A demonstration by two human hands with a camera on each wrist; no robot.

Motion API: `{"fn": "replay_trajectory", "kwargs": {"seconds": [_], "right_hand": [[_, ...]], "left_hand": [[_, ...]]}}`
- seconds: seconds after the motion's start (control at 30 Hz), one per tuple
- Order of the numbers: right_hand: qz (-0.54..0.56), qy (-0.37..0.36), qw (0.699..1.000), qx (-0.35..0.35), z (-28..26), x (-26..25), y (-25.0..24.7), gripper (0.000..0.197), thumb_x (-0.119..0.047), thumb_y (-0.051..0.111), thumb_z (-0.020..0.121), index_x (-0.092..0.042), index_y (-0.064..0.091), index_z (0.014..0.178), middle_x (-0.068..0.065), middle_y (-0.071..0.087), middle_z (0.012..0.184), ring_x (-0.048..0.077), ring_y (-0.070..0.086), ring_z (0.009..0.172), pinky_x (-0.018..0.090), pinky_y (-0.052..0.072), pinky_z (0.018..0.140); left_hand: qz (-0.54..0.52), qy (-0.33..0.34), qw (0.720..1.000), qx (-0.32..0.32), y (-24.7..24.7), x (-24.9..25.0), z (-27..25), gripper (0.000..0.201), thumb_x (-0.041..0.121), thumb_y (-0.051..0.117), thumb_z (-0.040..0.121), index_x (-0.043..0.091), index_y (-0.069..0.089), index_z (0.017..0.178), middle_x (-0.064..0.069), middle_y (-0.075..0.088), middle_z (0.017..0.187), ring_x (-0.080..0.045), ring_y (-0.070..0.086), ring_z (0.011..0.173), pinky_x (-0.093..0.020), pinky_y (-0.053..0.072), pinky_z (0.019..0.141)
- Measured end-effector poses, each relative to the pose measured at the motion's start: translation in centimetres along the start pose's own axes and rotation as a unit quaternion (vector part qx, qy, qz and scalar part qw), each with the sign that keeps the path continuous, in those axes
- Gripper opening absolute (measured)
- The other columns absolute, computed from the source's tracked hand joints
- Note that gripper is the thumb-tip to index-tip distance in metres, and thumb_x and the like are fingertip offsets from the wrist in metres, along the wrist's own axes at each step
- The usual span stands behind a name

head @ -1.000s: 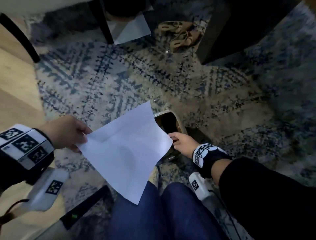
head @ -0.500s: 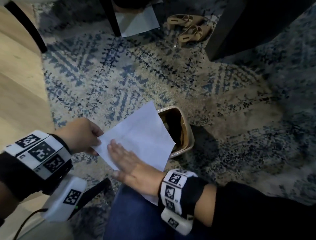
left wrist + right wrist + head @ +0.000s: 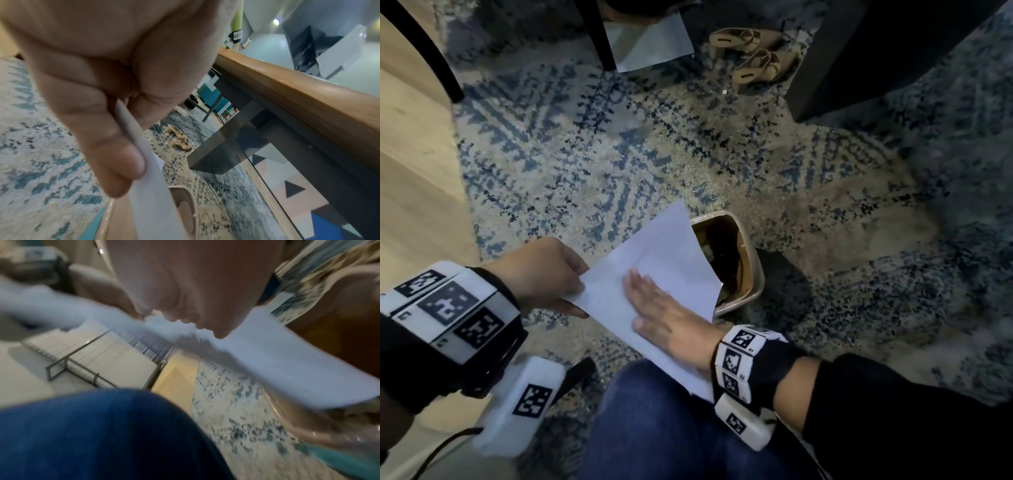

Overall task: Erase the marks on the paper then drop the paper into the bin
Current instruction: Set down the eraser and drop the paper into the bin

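Head view shows your left hand [image 3: 544,274] pinching the paper [image 3: 664,260] by its edge, right hand [image 3: 664,308] flat on it with straight fingers, sheet partly over the open bin [image 3: 755,274], no marks or legible writing visible, the drop outstanding.

The floor [image 3: 410,178] is light wood along the left side of the frame. A big blue and tan rug [image 3: 619,144] lies on it and fills most of the picture. A small tan bin [image 3: 755,270] stands on the rug near the middle. Two tan shoes [image 3: 750,54] lie side by side on the rug at the top. A dark block [image 3: 859,58] stands at the upper right.
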State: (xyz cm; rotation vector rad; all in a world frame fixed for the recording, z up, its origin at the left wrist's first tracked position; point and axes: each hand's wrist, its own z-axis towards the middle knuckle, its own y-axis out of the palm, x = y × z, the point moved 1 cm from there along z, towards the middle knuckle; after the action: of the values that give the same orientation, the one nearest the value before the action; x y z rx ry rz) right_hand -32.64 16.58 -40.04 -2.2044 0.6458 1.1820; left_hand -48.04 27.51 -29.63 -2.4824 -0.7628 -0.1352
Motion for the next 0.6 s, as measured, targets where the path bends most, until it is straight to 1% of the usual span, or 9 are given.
{"fn": "replay_trajectory", "kwargs": {"seconds": [0.07,0.13,0.2,0.27,0.37,0.43,0.5,0.57,0.6], "right_hand": [[-0.025,0.049,0.998,-0.015,0.3,2.4,0.4,0.057,-0.041,0.021,0.103,-0.031,-0.014,0.147,-0.008,-0.020,0.157,0.006,-0.019,0.142,0.032,-0.009,0.117],[-0.073,0.187,0.980,-0.012,0.1,5.9,-0.7,0.059,-0.043,0.018,0.103,-0.024,-0.012,0.150,-0.006,-0.022,0.157,0.012,-0.014,0.146,0.045,-0.006,0.119],[-0.104,0.256,0.961,0.001,-0.2,7.7,-2.3,0.062,-0.046,0.016,0.102,-0.023,-0.015,0.150,-0.006,-0.025,0.155,0.014,-0.015,0.146,0.045,-0.007,0.118],[-0.108,0.203,0.973,0.018,0.0,6.4,-2.9,0.062,-0.046,0.017,0.102,-0.024,-0.017,0.149,-0.007,-0.028,0.154,0.011,-0.021,0.144,0.039,-0.010,0.117],[-0.055,0.040,0.997,0.032,0.9,1.7,-1.7,0.061,-0.043,0.022,0.102,-0.030,-0.020,0.145,-0.009,-0.026,0.155,0.004,-0.025,0.140,0.026,-0.012,0.114],[-0.019,0.004,0.999,0.030,1.7,1.6,-0.4,0.060,-0.042,0.024,0.102,-0.031,-0.017,0.145,-0.009,-0.022,0.156,0.005,-0.021,0.142,0.022,-0.011,0.113],[0.019,0.114,0.993,0.026,2.3,4.9,-0.7,0.062,-0.039,0.025,0.103,-0.021,-0.009,0.151,-0.004,-0.019,0.157,0.012,-0.014,0.146,0.021,-0.008,0.113],[0.017,0.264,0.964,0.024,2.0,8.5,-2.1,0.063,-0.038,0.026,0.103,-0.011,-0.005,0.151,0.005,-0.015,0.159,0.019,-0.007,0.147,0.027,-0.001,0.115],[0.016,0.295,0.955,0.036,1.7,9.4,-2.9,0.064,-0.038,0.027,0.103,-0.010,-0.004,0.152,0.007,-0.015,0.160,0.021,-0.006,0.148,0.030,0.001,0.117]], "left_hand": [[-0.020,0.006,1.000,-0.004,-0.2,0.0,-0.2,0.020,-0.019,0.050,0.077,-0.010,0.068,0.073,-0.020,0.070,0.066,-0.019,0.066,0.045,-0.027,0.057,0.044],[-0.024,0.007,1.000,-0.002,-0.5,-0.1,-0.3,0.020,-0.020,0.050,0.077,-0.012,0.068,0.075,-0.020,0.070,0.064,-0.017,0.065,0.043,-0.022,0.054,0.041],[-0.022,0.009,1.000,-0.006,-0.5,-0.1,-0.5,0.021,-0.020,0.050,0.076,-0.011,0.069,0.074,-0.018,0.071,0.060,-0.018,0.066,0.044,-0.022,0.055,0.042],[-0.030,0.009,0.999,-0.016,-0.4,0.0,-0.6,0.020,-0.020,0.051,0.076,-0.012,0.069,0.074,-0.016,0.071,0.057,-0.018,0.067,0.045,-0.021,0.054,0.041],[-0.048,0.016,0.998,-0.036,-0.2,0.4,-0.7,0.018,-0.022,0.051,0.076,-0.014,0.067,0.076,-0.014,0.069,0.053,-0.018,0.067,0.044,-0.019,0.053,0.040],[-0.061,0.023,0.997,-0.048,-0.3,0.4,-0.7,0.019,-0.022,0.049,0.077,-0.015,0.067,0.077,-0.018,0.070,0.060,-0.017,0.067,0.046,-0.019,0.053,0.041],[-0.067,0.024,0.996,-0.057,-0.7,0.3,-0.8,0.021,-0.021,0.049,0.078,-0.012,0.069,0.077,-0.024,0.072,0.073,-0.018,0.069,0.051,-0.019,0.055,0.044],[-0.072,0.025,0.995,-0.063,-1.2,0.1,-1.0,0.023,-0.020,0.050,0.077,-0.009,0.071,0.076,-0.026,0.072,0.079,-0.020,0.069,0.055,-0.020,0.056,0.046],[-0.070,0.025,0.995,-0.066,-1.3,0.0,-1.0,0.024,-0.020,0.051,0.077,-0.007,0.071,0.075,-0.026,0.073,0.081,-0.022,0.070,0.057,-0.021,0.057,0.047]]}}
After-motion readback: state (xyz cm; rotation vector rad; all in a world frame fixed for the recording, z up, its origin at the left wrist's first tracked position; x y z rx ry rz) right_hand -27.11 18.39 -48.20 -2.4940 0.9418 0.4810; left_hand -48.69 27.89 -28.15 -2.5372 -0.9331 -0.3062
